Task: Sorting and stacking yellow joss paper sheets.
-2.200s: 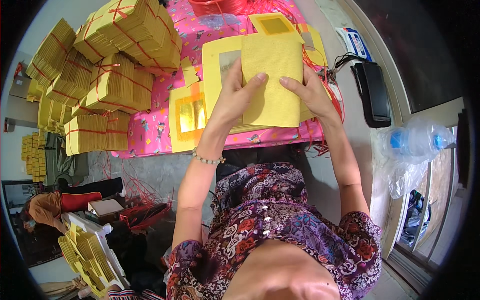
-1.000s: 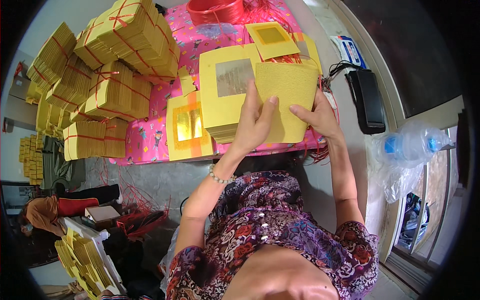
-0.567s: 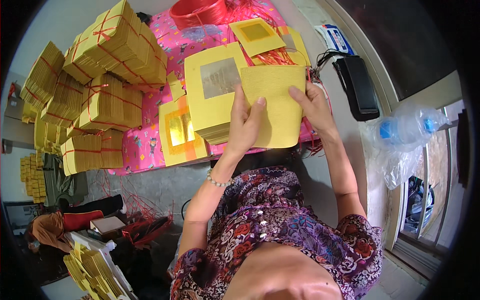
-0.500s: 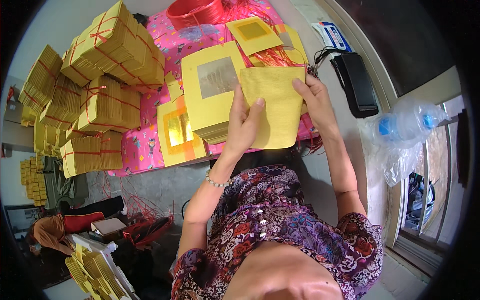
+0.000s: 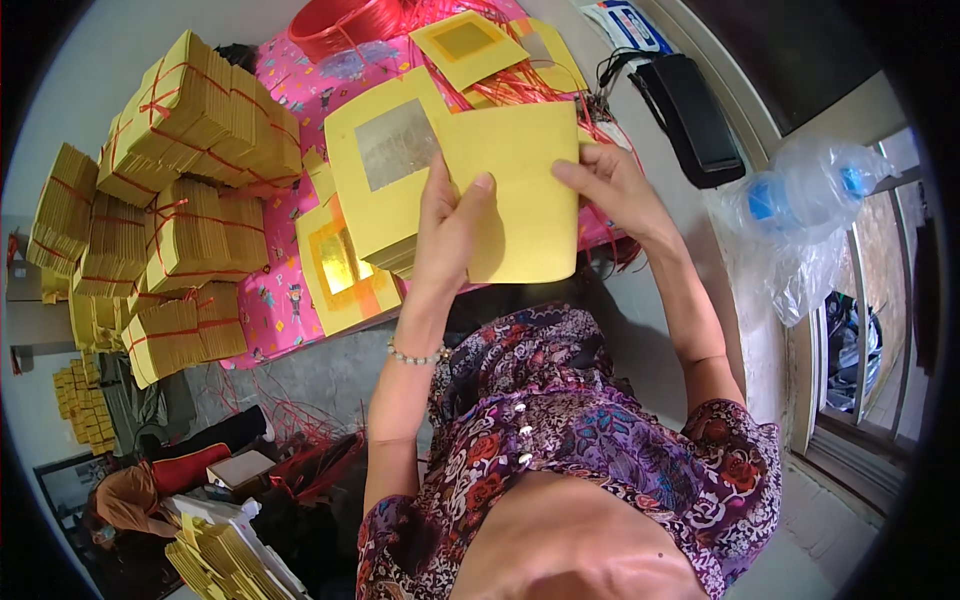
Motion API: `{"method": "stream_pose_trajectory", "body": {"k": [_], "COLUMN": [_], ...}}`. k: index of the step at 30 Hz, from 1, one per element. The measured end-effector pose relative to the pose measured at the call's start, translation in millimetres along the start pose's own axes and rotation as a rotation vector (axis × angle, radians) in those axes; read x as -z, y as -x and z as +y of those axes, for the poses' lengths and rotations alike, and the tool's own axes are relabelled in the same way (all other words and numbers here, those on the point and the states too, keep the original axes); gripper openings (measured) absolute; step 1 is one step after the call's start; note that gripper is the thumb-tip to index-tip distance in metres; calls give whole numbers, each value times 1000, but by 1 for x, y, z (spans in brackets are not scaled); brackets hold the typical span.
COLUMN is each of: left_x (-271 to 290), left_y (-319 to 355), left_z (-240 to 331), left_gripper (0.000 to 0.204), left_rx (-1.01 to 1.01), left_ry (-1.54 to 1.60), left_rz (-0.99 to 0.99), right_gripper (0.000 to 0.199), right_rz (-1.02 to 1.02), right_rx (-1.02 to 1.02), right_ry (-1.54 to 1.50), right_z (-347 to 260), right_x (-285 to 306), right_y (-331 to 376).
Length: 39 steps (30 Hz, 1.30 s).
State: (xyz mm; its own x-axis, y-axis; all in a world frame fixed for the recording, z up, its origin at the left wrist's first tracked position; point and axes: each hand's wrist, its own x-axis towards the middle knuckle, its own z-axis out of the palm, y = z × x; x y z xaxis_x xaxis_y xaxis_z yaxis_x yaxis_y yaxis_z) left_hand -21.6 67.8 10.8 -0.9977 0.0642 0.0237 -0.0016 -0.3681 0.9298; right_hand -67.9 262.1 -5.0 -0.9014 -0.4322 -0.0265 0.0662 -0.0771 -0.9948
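Note:
A stack of plain yellow paper sheets (image 5: 525,205) is held up in front of me, partly over a thick yellow pile with a silver square (image 5: 395,145) on its top sheet. My left hand (image 5: 452,220) grips the left side of the sheets, thumb on the front and the other fingers partly hidden. On the right edge, my right hand (image 5: 610,185) pinches them between thumb and fingers. Beside the pile lies a yellow sheet with a shiny gold square (image 5: 345,262) and an orange border.
Stacks of yellow paper tied with red string (image 5: 205,120) fill the left of the pink patterned table cover (image 5: 285,325). A red coil (image 5: 345,25) and loose red strands lie at the back. To the right are a black case (image 5: 690,120) and a bagged plastic bottle (image 5: 800,195).
The ridged, fanned surface of the held sheets now looks smooth. Both hands still grip them, and the whole view has shifted slightly.

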Motion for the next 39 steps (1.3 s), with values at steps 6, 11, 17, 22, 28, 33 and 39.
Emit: {"method": "stream_pose_trajectory", "body": {"k": [6,11,17,22,28,33,39], "left_x": [4,3,0,-2,0,-1,-8], "left_y": [-12,-22,-28,-30,-34,-31,-23], "left_z": [-4,1,-2,-4,-5,-11,-15], "left_gripper": [47,45,44,43,34,33,39], "left_rx": [53,65,97,71,14,-31,-81], "left_ry": [18,12,17,-13,-20,-60,-208], "left_rz": [5,-41,-27,-26,40,66,-69], "right_gripper": [34,35,34,32,30,28,28], "right_rz": [52,-19,-3,-3,-24,-2,124], "right_rx": [19,-22,-83,-111,-184,-262,-26], "right_ry": [66,131,128,150,56,82,-40], "right_z": [1,4,5,16,19,23,12], "right_x": [-2,2,6,10,4,4,13], "right_y": [3,8,9,19,32,36,23]}}
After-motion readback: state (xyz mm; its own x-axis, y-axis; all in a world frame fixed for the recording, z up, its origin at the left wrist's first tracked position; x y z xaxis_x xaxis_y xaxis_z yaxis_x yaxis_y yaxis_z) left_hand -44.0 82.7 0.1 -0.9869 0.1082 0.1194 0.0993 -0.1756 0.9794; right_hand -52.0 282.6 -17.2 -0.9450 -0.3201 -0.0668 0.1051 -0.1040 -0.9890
